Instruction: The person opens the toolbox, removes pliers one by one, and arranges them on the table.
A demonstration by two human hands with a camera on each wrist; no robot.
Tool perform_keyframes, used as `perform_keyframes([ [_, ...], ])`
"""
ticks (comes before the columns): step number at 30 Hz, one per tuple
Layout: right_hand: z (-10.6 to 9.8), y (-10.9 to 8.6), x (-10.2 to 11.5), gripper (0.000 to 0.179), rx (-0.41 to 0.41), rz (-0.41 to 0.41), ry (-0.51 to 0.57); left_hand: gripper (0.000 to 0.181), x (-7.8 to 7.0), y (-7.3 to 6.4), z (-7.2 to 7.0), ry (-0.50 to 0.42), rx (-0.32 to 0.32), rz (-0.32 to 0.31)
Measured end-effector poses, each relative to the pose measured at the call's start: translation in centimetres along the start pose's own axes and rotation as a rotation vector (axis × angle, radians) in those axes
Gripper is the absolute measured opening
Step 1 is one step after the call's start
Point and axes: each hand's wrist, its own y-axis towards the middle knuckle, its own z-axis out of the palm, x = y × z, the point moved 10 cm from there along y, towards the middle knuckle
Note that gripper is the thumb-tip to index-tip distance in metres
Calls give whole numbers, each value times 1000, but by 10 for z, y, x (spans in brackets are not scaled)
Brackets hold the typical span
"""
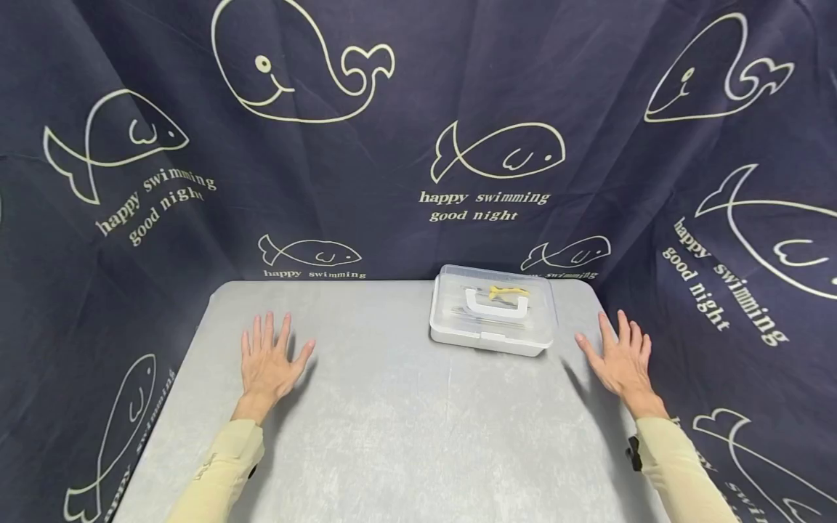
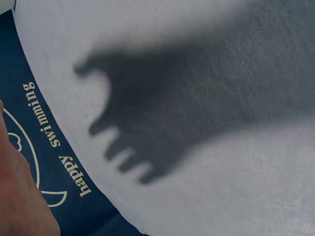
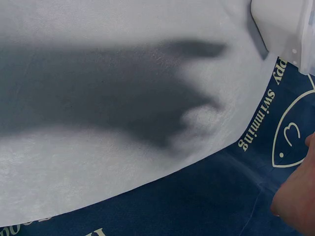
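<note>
Box is sitting toward the back right of the bench, white at the bottom with a see-through lid on top and a white handle lying across it. You can make out something yellow through the lid, plus a few long thin bits that are too small to identify.

Your right hand is the nearer one, out to the right of the box and clear of it, fingers and thumb spread apart by the bench's right edge. Your left hand is over the left side, well apart from the box, fingers spread too. You've got both held up above the surface, and the wrist views show your shadows falling on the bench below.

You're wearing pale yellow sleeves, with a dark gadget at the right wrist. Behind everything hangs navy cloth with whale and fish outlines and "happy swimming good night" lettering.
</note>
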Motion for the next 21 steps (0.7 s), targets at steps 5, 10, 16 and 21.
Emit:
perform_keyframes([
  [5,1,0,1,81,-1,-1,-4,86,1,-1,0,7,-9,-2],
  [10,-6,-1,5,75,-66,-25,30,82,-2,2,-1,-8,-51,5],
  [16,-17,3,12,61,-156,26,197,73,-9,11,-8,-52,-132,30],
  [21,-19,5,15,49,-219,79,299,64,-21,17,-14,-108,-229,72],
])
